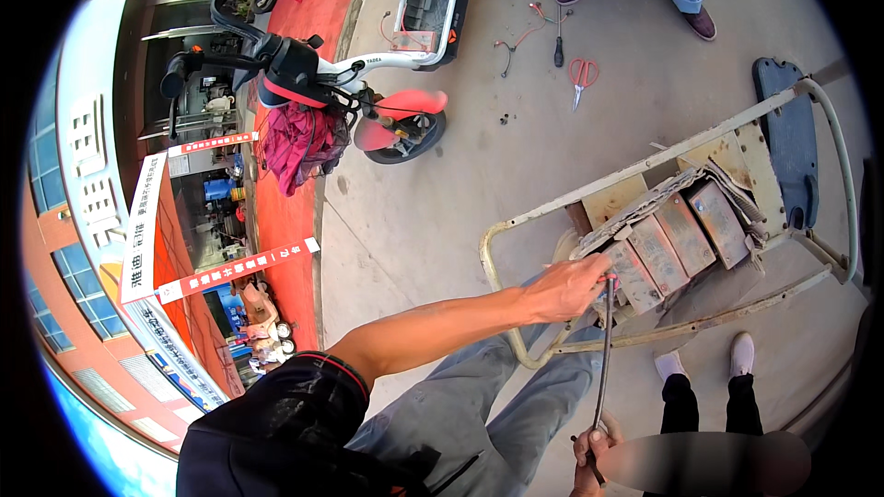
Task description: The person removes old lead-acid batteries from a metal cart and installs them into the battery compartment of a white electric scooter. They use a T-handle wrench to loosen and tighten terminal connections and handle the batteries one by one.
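My left hand (566, 290) has its fingers closed at the near end of a row of worn metal-cased blocks (672, 244) in a rusty cream tubular frame (497, 232), beside the top end of a long metal rod (604, 359); what the fingertips hold is hidden. Lower down, my right hand (594, 451) grips that rod near its lower end. A torn, layered wrapping (737, 189) surrounds part of the blocks.
A white-and-red scooter (405, 60) stands at upper left. Scissors (580, 78), a screwdriver (558, 51) and wires (520, 41) lie on the pavement (414, 221). A gloved person (691, 0) is beyond; another's shoes (741, 354) are at right. A dark board (787, 147) lies behind the frame.
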`<state>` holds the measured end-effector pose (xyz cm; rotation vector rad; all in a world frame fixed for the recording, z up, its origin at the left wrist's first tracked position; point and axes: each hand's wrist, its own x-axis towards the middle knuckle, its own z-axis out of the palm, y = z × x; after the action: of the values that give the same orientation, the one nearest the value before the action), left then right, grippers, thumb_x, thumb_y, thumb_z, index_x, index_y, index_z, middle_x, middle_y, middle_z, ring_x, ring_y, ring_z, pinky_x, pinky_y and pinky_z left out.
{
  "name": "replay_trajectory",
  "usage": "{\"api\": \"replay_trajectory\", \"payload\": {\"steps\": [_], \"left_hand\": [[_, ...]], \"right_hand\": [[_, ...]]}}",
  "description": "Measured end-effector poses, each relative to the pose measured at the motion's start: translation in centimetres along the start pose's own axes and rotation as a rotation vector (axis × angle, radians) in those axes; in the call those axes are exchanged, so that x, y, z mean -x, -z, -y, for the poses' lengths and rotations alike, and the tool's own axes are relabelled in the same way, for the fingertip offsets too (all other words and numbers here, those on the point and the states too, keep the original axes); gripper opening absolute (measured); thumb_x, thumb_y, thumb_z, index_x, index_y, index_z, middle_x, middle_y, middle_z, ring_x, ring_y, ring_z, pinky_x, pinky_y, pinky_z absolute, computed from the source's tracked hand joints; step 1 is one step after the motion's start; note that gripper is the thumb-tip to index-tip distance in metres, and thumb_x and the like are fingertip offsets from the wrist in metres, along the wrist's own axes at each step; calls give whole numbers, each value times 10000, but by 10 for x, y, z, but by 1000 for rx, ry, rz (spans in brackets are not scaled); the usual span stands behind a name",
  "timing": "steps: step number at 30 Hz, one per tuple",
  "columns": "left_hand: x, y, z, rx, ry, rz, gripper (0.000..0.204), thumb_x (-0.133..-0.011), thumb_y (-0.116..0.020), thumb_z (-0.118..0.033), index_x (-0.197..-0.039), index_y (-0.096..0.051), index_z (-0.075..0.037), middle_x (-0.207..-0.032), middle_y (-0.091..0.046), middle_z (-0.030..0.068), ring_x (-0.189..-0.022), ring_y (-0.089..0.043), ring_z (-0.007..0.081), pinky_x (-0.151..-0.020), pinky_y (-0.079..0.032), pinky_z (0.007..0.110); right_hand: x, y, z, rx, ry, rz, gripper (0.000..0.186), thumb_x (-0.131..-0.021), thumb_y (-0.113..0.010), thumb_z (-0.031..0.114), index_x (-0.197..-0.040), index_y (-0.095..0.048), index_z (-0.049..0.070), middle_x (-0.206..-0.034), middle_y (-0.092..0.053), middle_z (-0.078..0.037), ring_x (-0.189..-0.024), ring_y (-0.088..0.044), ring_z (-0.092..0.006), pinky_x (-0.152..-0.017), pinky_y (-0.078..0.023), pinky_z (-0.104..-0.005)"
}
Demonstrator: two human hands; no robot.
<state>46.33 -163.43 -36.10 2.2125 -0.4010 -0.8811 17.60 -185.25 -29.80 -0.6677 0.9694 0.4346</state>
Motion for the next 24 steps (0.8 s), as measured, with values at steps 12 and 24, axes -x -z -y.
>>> {"api": "replay_trajectory", "payload": {"steps": [12,24], "left_hand": [[159,105,45,-90,230,-192,213,-1055,-577,-136,-1252,-565,-55,-1026,-702,170,-826,-707,371,-650,-569,437],[182,202,177,198,520,-134,313,-1047,-583,-304,-1152,-550,-12,-907,-681,181,-788,-638,345,-758,-510,459]], "right_hand": [[6,-106,1,221,-253,215,438,-939,-717,66,-1324,-618,-117,-663,-583,-45,-493,-496,-112,-439,-338,-239],[6,-232,-82,-48,-230,23,483,-970,-670,76,-1401,-535,-92,-681,-549,-74,-495,-448,-130,-449,-331,-266]]}}
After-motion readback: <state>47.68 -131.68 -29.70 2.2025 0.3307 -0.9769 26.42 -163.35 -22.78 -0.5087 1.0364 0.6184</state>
